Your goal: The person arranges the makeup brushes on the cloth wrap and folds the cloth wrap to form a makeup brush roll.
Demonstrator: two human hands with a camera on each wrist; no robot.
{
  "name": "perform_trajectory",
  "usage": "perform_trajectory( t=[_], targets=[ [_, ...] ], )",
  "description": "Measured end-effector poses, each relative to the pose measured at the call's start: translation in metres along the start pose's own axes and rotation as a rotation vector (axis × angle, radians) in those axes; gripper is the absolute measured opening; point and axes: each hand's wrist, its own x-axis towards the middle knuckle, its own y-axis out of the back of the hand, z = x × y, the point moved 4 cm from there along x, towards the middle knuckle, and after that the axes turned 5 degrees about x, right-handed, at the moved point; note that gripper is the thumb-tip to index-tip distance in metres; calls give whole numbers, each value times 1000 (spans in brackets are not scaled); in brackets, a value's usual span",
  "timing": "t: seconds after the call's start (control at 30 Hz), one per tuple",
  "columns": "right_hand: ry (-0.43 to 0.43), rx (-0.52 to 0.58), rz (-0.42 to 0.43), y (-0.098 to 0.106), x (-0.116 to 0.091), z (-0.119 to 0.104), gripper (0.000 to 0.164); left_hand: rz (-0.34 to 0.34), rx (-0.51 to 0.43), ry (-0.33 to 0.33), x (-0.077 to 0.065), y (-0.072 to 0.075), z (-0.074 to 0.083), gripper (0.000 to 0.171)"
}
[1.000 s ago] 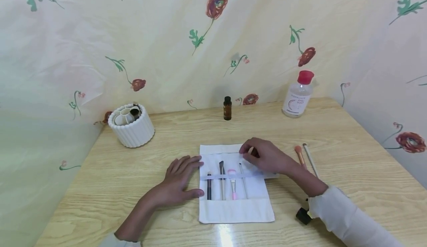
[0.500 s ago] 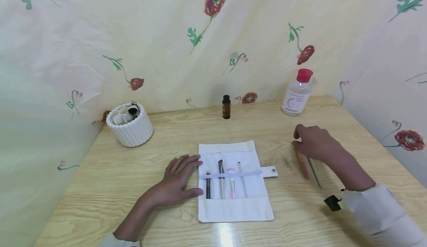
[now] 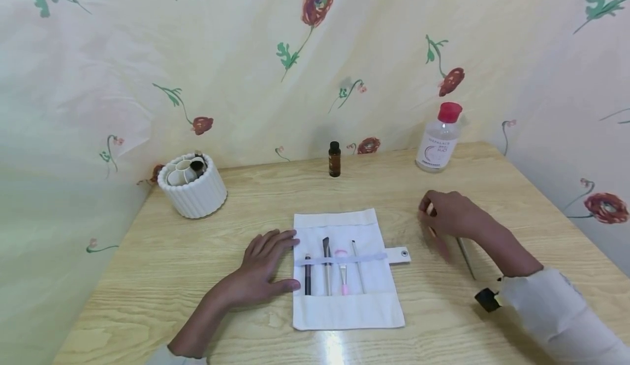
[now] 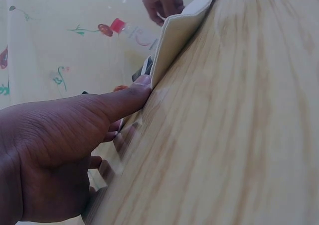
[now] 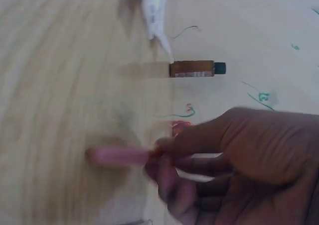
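A white cloth brush roll (image 3: 346, 314) lies unfolded, with several makeup brushes tucked under its elastic band. My left hand (image 3: 261, 269) rests at its left edge, fingers extended and spread; in the left wrist view the thumb (image 4: 127, 98) touches the cloth's raised edge. To the right of the roll, my right hand (image 3: 455, 214) pinches a makeup brush with a pink handle (image 5: 119, 156) between thumb and fingers. Its handle tip points down toward the table, blurred by motion. A thin pale brush (image 3: 465, 258) lies beside it, partly hidden under that hand.
A ribbed white cup (image 3: 197, 192) holding brushes stands at the back left. Behind the roll is a small brown bottle (image 3: 334, 160). A clear bottle with a red cap (image 3: 435, 146) stands at the back right, before the flowered curtain. A snap tab (image 3: 398, 254) sticks out from the roll.
My right hand has left the roll's upper right corner, moved right to the loose brushes and taken up the pink-handled one, now shifting slightly left. The left hand has stayed put.
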Motion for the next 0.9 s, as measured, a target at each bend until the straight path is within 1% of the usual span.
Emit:
perform_trajectory(
  t=[0.07,0.23,0.33,0.43,0.57,0.63,0.77,0.9],
  targets=[
    [33,72,36,4,4,-7,19,4,2,0,0,1,0,85],
    [139,211,165,12,14,-27,21,9,-3,7,0,2,0,84],
    [186,300,226,10,19,-38,21,10,-5,8,0,2,0,84],
    [215,390,248,2,24,-46,22,7,-11,5,0,2,0,84],
    [238,460,229,-14,30,-57,21,6,-10,0,0,2,0,84],
    [246,458,205,-23,32,-62,20,5,-13,1,-1,2,0,83],
    [260,452,124,-40,33,-68,17,5,-35,11,-1,3,2,83],
    [259,446,29,-51,30,-71,14,3,-44,16,-2,3,2,82]
  ],
)
